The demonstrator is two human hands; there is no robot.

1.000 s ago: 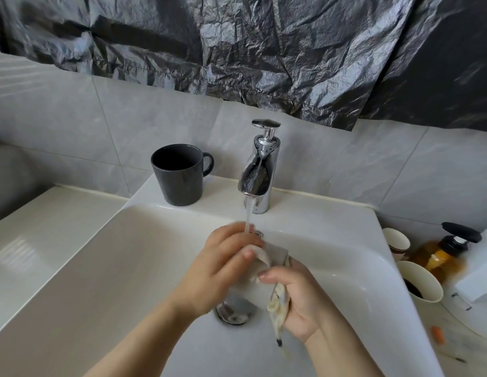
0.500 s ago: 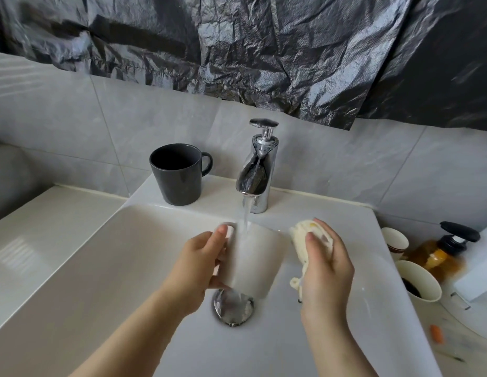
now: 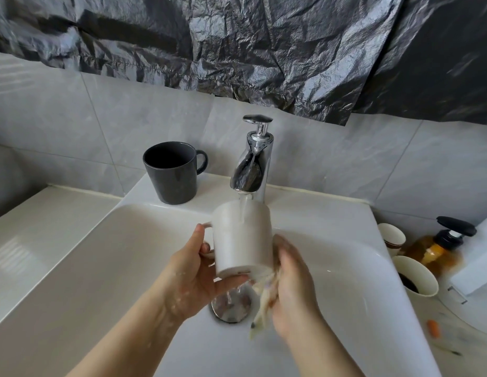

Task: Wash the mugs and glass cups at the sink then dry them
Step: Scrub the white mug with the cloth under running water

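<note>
My left hand (image 3: 194, 276) holds a white mug (image 3: 242, 240) by its handle over the white sink (image 3: 101, 268), its mouth tipped away from me and its base toward me. Water from the chrome tap (image 3: 254, 164) runs down onto the mug's side. My right hand (image 3: 294, 289) presses a pale cloth (image 3: 264, 303) against the mug's lower right side. A dark grey mug (image 3: 173, 172) stands upright on the sink's back ledge, left of the tap.
The chrome drain (image 3: 231, 306) sits below the mug. At the right of the sink stand two paper cups (image 3: 416, 276), one with dark liquid, and an amber pump bottle (image 3: 440, 246). A white counter (image 3: 33, 235) lies at the left. Black plastic sheeting covers the wall above.
The mug has risen closer under the tap and turned base toward me. My right hand dropped from beside the mug to its lower right side with the cloth.
</note>
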